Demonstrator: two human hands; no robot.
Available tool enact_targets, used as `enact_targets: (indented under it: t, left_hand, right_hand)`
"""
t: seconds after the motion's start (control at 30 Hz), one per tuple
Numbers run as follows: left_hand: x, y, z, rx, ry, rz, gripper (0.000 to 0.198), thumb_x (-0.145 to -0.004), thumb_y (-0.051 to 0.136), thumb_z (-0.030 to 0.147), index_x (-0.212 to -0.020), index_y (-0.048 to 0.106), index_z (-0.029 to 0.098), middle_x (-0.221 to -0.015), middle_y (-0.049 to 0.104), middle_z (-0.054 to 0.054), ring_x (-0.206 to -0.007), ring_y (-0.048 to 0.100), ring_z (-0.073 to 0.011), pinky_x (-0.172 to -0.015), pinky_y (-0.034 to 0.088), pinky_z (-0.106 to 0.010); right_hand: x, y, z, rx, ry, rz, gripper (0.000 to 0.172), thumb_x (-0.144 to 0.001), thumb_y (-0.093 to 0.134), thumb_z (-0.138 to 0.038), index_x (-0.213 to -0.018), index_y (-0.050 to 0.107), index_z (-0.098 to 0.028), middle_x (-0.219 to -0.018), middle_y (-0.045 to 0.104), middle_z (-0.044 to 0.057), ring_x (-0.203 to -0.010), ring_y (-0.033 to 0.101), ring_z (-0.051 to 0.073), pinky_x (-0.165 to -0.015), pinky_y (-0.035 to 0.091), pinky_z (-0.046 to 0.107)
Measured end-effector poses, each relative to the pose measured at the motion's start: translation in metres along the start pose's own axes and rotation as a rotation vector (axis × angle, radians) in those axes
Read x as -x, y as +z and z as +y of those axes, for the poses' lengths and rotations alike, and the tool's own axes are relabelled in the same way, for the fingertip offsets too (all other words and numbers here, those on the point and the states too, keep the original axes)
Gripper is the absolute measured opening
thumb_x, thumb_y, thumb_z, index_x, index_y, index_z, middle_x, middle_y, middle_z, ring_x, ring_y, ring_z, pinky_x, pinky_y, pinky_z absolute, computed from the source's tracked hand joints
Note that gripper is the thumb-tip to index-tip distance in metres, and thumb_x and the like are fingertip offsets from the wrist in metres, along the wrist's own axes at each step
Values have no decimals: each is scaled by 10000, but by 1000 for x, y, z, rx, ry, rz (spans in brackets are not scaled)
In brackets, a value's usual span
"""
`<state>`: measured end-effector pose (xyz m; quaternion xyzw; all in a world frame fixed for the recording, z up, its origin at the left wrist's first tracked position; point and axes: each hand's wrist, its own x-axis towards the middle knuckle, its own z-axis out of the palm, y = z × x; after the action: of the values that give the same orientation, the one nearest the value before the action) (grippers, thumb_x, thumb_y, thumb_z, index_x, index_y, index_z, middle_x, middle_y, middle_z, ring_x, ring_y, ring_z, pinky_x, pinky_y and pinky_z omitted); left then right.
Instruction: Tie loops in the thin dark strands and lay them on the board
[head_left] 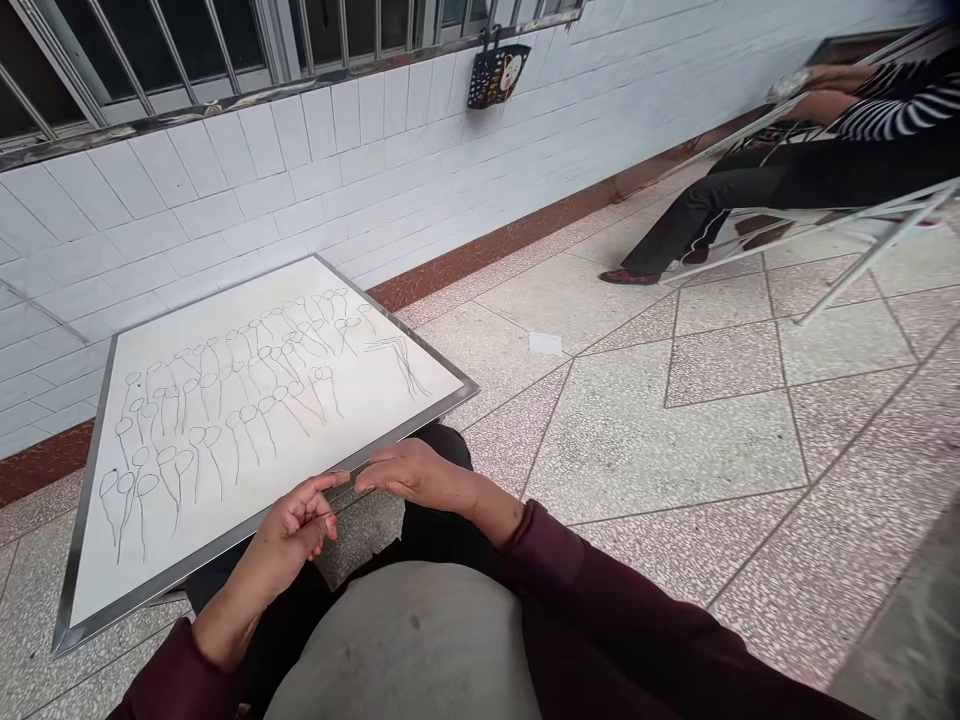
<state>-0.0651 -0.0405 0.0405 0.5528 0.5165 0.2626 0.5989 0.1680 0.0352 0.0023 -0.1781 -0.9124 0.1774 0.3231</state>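
Observation:
My left hand [292,530] is at the front edge of a low white-topped table [247,530], its index finger stretched towards the right hand and its other fingers curled in by the thumb. Just opposite, my right hand [416,473] has its fingers bent and pressed together. The fingertips almost meet; anything thin between them is too fine to make out. On the tabletop lie several rows of thin dark strands [281,395], each with a round loop at one end and a loose tail. Straight unlooped strands [401,360] lie near the right corner.
The table has a grey metal rim and stands by a white tiled wall [330,150] with barred windows. A small dark bag [498,72] hangs there. At right, another person in a striped sleeve [896,115] sits at a white-framed table. A white paper piece [545,343] lies on the floor.

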Motion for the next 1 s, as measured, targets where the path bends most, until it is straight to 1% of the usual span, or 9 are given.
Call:
enact_targets:
  t: [0.1,0.23,0.3,0.37,0.43,0.53,0.67,0.8,1.0]
  left_hand:
    - [2,-11,-8,-30,-12,59,503,-828,578,351,-1310,524,215,-735,571,13,-562,440,-104,-520,372,-234]
    - [3,-30,-14,-31,10,317,558,-812,593,414,-1315,507,186,-725,570,15,-559,432,-111,-533,383,-244]
    - [2,-32,-10,-11,36,389,611,-815,595,445,-1353,468,184,-742,587,11,-588,460,-121,-577,411,-257]
    - [-1,-27,-3,-3,67,373,636,-829,593,455,-1385,436,188,-781,619,-5,-682,525,-144,-675,444,-279]
    - [-7,-16,6,2,96,314,640,-848,581,458,-1405,416,190,-851,650,-32,-792,569,-164,-763,452,-301]
    - [-18,2,15,31,102,199,641,-843,597,456,-1406,423,205,-874,662,-45,-762,584,-162,-735,458,-298]
    - [-29,18,16,62,133,165,613,-822,624,402,-1377,463,197,-814,647,-24,-596,515,-114,-631,447,-272]
    - [-30,21,15,44,128,132,621,-817,623,377,-1384,455,189,-809,646,-22,-544,494,-99,-596,448,-274]
    - [-19,13,19,-31,104,82,544,-793,627,324,-1311,536,183,-737,609,-2,-543,468,-99,-575,423,-263]
  right_hand:
    - [4,0,7,5,74,60,294,-1007,410,-255,-997,700,-205,-848,724,26,-762,655,121,-663,478,207]
    - [9,-3,14,-8,212,162,260,-990,447,-266,-1027,696,-202,-939,746,36,-864,690,141,-762,522,232]
    - [8,-4,13,-20,243,166,249,-985,460,-275,-1041,692,-207,-952,749,32,-880,695,145,-774,526,237]
    - [6,-2,9,-38,253,160,238,-983,469,-277,-1046,689,-210,-954,749,28,-878,696,147,-773,524,238]
    - [3,0,5,-63,254,160,232,-983,472,-275,-1047,685,-209,-961,747,28,-878,694,149,-776,518,240]
    - [-2,1,-2,-83,249,125,243,-990,452,-272,-1060,674,-203,-978,741,38,-889,683,153,-783,504,248]
    - [-5,-1,-8,-67,234,47,253,-994,439,-271,-1051,672,-192,-927,726,38,-830,659,147,-743,479,245]
    - [-4,-3,-10,-70,171,-15,289,-1008,417,-297,-1018,684,-186,-823,705,27,-753,632,136,-692,456,232]
    - [1,-3,-2,-85,117,18,314,-1009,413,-323,-1016,697,-189,-858,723,38,-767,641,138,-700,477,236]
